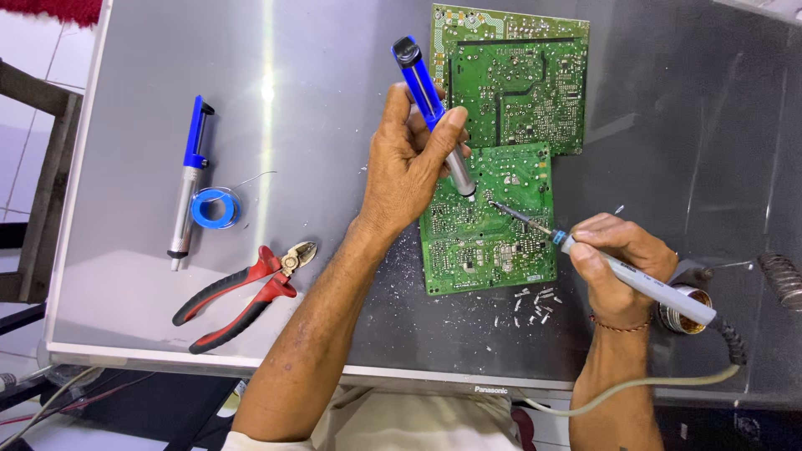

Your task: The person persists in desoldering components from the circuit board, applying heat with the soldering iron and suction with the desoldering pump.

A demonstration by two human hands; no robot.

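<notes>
My left hand (405,171) grips a blue and silver desoldering pump (428,98), its nozzle pressed down onto a green circuit board (489,242). My right hand (622,263) holds a grey soldering iron (639,280) like a pen. The iron's thin tip (501,207) touches the same board just right of the pump's nozzle. A larger green circuit board (518,83) lies behind the small one, overlapping its top edge.
A second desoldering pump (188,184), a blue solder spool (215,207) and red-handled cutters (242,296) lie at the left of the grey work surface (317,83). Several cut component bits (535,302) lie below the board. A tip-cleaner tin (689,311) and coiled iron stand (781,280) sit at the right.
</notes>
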